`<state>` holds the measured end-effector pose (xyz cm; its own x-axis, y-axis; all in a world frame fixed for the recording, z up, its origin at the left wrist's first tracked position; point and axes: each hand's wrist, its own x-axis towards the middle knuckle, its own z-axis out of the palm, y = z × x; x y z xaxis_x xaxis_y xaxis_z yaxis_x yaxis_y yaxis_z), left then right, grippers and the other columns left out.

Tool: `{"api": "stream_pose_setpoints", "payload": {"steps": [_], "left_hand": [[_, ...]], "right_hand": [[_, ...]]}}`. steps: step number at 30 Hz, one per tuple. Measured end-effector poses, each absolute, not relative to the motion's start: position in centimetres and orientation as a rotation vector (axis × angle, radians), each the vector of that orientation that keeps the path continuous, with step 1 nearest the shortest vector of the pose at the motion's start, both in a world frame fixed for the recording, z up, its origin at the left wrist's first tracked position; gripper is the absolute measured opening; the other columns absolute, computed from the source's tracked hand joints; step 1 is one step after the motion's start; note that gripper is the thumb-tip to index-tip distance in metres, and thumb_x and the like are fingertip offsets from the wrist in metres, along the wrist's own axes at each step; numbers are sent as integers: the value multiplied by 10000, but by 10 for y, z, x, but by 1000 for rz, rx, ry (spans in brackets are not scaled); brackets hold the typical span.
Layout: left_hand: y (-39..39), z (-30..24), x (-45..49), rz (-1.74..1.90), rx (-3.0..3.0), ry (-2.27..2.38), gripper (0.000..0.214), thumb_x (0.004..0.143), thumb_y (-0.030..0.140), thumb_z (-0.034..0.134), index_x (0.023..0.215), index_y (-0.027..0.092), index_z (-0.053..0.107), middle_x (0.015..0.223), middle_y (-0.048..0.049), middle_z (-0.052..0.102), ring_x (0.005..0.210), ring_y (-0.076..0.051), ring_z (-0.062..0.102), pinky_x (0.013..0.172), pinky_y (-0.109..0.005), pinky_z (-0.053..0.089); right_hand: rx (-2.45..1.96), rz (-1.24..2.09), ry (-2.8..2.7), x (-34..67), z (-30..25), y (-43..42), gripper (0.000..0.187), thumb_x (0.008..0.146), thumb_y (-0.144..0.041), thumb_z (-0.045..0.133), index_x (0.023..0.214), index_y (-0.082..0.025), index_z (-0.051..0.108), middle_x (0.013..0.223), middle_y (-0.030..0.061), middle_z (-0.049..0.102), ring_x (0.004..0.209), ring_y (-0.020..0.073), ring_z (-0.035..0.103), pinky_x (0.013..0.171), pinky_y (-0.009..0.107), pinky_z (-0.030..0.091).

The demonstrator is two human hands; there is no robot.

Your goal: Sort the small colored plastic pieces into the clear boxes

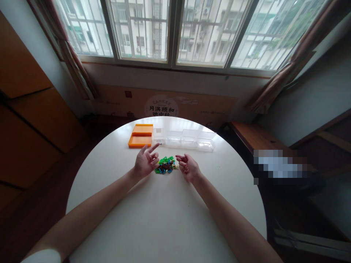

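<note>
A small heap of colourful plastic building pieces (pixel 165 166), mostly green, brown and blue, lies on the white round table (pixel 161 219). At its left edge is my left hand (pixel 145 162), palm turned up, with the thumb and index finger stretched apart and the other fingers loosely bent. A tiny dark speck shows by the index fingertip; I cannot tell if it is touched. My right hand (pixel 188 167) hovers just right of the heap, index finger pointing toward it and the others loosely curled. Nothing is visible in either hand.
Behind the heap sit an orange two-section tray (pixel 140 140) and a row of clear plastic boxes (pixel 181 140) with raised lids. A wooden bench (pixel 246 135) stands to the right of the table. Barred windows (pixel 172 33) and a printed cardboard panel (pixel 109 104) are beyond.
</note>
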<state>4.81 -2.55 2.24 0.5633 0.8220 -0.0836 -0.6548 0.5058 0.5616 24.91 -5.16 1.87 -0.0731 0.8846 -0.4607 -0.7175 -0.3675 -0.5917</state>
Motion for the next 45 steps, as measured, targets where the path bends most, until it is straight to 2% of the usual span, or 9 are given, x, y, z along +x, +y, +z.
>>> {"api": "stream_pose_setpoints", "payload": {"steps": [33, 39, 45], "left_hand": [[-28, 22, 49, 921, 512, 335, 496, 868, 481, 350, 1253, 193, 473, 615, -1, 503, 409, -98, 357, 409, -226, 284], [-6, 13, 36, 961, 535, 525, 469, 887, 451, 321, 1192, 148, 507, 598, -13, 519, 384, -94, 352, 382, -215, 282], [14, 6, 21, 1110, 537, 493, 534, 880, 521, 285, 1162, 139, 531, 639, -49, 576, 437, -120, 439, 427, -241, 365]], "right_hand": [[-878, 1763, -255, 254, 14, -48, 281, 887, -175, 310, 814, -66, 558, 529, -2, 530, 281, 3, 240, 229, 105, 157], [-877, 1763, -262, 254, 16, -49, 281, 890, -178, 303, 819, -87, 559, 522, -8, 521, 279, 12, 234, 228, 110, 171], [-847, 1764, -293, 254, 18, -44, 293, 896, -186, 299, 816, -92, 565, 496, -18, 488, 279, 20, 230, 226, 112, 169]]}}
